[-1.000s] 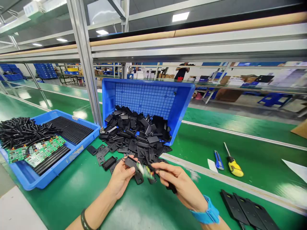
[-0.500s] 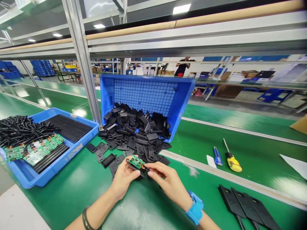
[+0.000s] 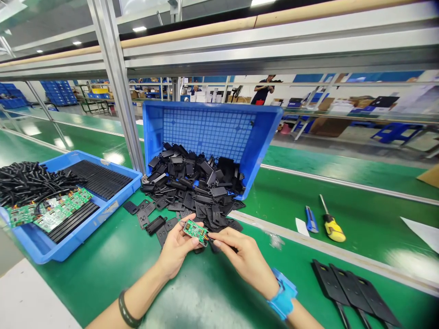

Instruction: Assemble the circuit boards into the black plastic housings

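A small green circuit board (image 3: 194, 231) is in my left hand (image 3: 174, 252), gripped between thumb and fingers. Short coloured wires (image 3: 206, 236) come off its right end. My right hand (image 3: 244, 257) pinches the black cable at that end; most of the cable is hidden by the fingers. Whether a black case lies under the board, I cannot tell. Just beyond my hands, black plastic case parts (image 3: 192, 187) spill in a heap from a tipped blue crate (image 3: 206, 130).
At left, a blue tray (image 3: 115, 208) holds black cables (image 3: 30, 183), green boards (image 3: 65, 208) and black strips (image 3: 103, 178). To the right lie a blue cutter (image 3: 311, 220), a yellow screwdriver (image 3: 333, 228) and black flat units with cables (image 3: 353, 288). A metal post (image 3: 115, 87) rises behind the tray.
The board has tilted to face me more, and my left thumb now rests on its lower edge. My right hand still pinches at the wire end. The view has shifted slightly.
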### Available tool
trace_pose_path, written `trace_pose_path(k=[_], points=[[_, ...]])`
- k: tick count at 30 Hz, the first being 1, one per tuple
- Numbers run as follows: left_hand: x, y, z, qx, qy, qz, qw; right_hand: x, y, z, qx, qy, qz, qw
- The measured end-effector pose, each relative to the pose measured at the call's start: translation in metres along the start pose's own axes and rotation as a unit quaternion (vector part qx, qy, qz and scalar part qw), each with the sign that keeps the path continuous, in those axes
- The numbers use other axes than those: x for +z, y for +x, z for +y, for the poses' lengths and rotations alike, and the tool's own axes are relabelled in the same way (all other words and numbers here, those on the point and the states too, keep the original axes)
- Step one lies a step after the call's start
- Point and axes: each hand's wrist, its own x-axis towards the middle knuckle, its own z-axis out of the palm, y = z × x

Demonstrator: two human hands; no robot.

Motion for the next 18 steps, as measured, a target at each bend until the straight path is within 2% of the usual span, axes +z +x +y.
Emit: trace_pose_path(k=[11,14,18], points=[[0.004,-0.002,-0.004,0.0,-0.016,0.003,1.0,0.006,-0.002,-0.002,-0.026,-0.048,0.015,0.998],[0.006,0.0,-0.011,0.014,-0.029,0.041,0.999,0.013,-0.002,-0.001,-0.02,-0.052,0.012,0.998],[0.006,0.002,-0.018,0.035,-0.005,0.091,0.995,0.022,-0.002,0.003,0.025,-0.053,-0.002,0.998]])
